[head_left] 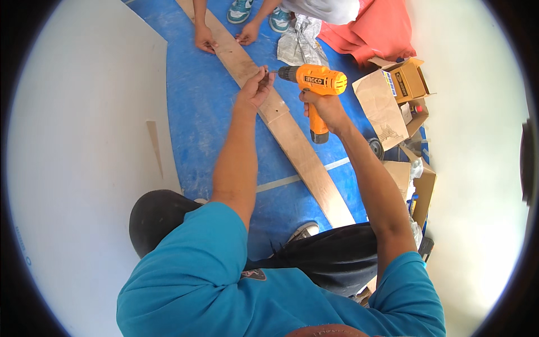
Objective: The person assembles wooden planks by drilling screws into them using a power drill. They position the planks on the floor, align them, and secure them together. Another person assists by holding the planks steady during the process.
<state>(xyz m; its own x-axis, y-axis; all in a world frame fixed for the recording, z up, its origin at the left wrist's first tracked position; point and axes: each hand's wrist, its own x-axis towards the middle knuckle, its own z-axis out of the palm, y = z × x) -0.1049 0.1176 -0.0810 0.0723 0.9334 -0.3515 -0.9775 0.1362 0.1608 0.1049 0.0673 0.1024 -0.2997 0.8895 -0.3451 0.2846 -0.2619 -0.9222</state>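
My right hand is wrapped round the grip of an orange and black cordless drill, held level with its chuck pointing left. A thin bit sticks out of the chuck toward my left hand. The fingers of that hand are pinched together by the bit's tip, above the board; whatever is between them is too small to make out. Below both hands a long wooden board runs slantwise from far left to near right. A shorter piece appears to overlap it, and small dark spots mark its face.
Across the board's far end, another person's hands are close to its edges. Blue sheeting covers the floor. Opened cardboard boxes line the right wall, near a red cloth and crumpled silvery wrapping. A white panel stands left.
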